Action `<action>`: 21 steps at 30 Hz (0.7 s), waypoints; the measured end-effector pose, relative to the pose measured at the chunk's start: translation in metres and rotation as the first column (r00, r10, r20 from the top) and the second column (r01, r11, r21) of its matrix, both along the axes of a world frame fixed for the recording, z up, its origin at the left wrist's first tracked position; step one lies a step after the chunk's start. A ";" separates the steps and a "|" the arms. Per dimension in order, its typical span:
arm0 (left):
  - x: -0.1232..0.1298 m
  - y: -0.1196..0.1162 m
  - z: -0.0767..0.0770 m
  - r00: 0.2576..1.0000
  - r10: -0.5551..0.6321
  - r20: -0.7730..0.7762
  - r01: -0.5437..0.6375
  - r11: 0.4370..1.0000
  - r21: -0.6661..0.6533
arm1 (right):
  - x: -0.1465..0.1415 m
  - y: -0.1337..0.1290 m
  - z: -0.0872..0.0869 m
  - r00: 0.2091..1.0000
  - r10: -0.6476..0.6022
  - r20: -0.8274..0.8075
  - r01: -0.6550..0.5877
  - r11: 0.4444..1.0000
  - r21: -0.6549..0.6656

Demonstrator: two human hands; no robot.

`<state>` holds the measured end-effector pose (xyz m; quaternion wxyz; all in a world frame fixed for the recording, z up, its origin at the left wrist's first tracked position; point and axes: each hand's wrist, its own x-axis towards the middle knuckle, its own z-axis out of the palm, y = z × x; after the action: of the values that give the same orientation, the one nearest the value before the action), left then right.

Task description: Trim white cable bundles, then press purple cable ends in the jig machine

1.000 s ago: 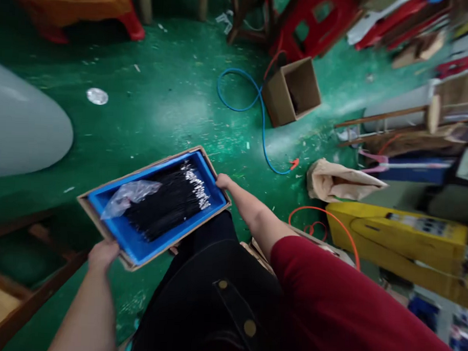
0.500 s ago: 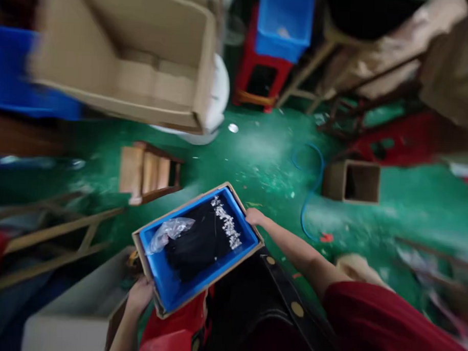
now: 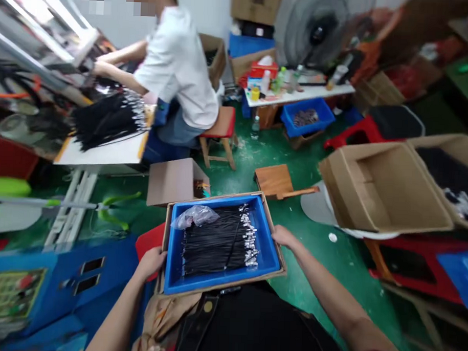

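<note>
Between my hands, in front of my body, is a shallow cardboard box (image 3: 276, 238) with a blue plastic tray (image 3: 267, 256) set inside it. Black cables (image 3: 212, 246) with silvery ends lie side by side in the tray, and a crumpled clear plastic bag (image 3: 196, 216) rests on them at the far left corner. My left hand (image 3: 153, 262) is closed on the box's left edge. On the right edge my right hand (image 3: 285, 237) grips the cardboard; its fingertips are partly hidden by the box wall.
A seated person (image 3: 184, 66) works at a table (image 3: 104, 153) piled with black cables. Ahead stand a cardboard box (image 3: 172, 181) and a wooden stool (image 3: 274, 179). A big open carton (image 3: 395, 186) is at right, a blue machine (image 3: 100, 273) at left, a fan (image 3: 319, 32) at the back.
My view has swung left, bringing the seated person and tables into sight; the large open carton now appears at right. Both hands still hold the box, which now looks more level.
</note>
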<state>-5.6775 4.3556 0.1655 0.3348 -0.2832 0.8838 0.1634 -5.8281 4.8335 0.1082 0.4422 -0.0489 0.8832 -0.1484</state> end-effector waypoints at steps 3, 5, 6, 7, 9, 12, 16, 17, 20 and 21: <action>0.002 -0.045 0.004 0.993 0.115 -0.016 -0.114 0.993 0.038 | -0.056 -0.064 0.025 0.996 0.088 -0.008 -0.088 0.996 -0.004; 0.000 -0.073 0.006 0.983 0.181 -0.027 -0.180 0.982 0.051 | -0.090 -0.108 0.038 0.991 0.130 -0.021 -0.130 0.992 -0.006; -0.003 -0.088 0.006 0.976 0.213 -0.034 -0.212 0.976 0.052 | -0.107 -0.130 0.043 0.988 0.150 -0.026 -0.150 0.989 -0.007; -0.008 -0.102 0.005 0.968 0.245 -0.042 -0.243 0.969 0.051 | -0.123 -0.153 0.047 0.985 0.171 -0.030 -0.171 0.985 -0.009; -0.020 -0.129 0.004 0.950 0.308 -0.057 -0.305 0.951 0.049 | -0.157 -0.199 0.051 0.977 0.212 -0.036 -0.213 0.977 -0.017; -0.047 -0.166 -0.004 0.918 0.391 -0.074 -0.389 0.921 0.033 | -0.214 -0.267 0.051 0.959 0.281 -0.045 -0.282 0.959 -0.039; -0.084 -0.198 -0.025 0.826 0.547 -0.137 -0.552 0.834 0.004 | -0.298 -0.354 0.038 0.918 0.391 -0.058 -0.394 0.917 -0.063; -0.092 -0.202 -0.031 0.796 0.583 -0.160 -0.590 0.807 0.006 | -0.318 -0.375 0.034 0.907 0.416 -0.057 -0.420 0.905 -0.064; -0.110 -0.210 -0.048 0.747 0.640 -0.178 -0.654 0.756 -0.025 | -0.370 -0.436 0.020 0.876 0.480 -0.046 -0.482 0.872 -0.083; -0.115 -0.210 -0.053 0.744 0.647 -0.168 -0.661 0.749 -0.048 | -0.384 -0.453 0.017 0.867 0.497 -0.040 -0.499 0.861 -0.101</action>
<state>-5.7929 4.1451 0.1127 0.1778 -0.5799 0.7568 0.2437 -6.2124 4.3806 0.1247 0.4568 -0.2999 0.8340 -0.0764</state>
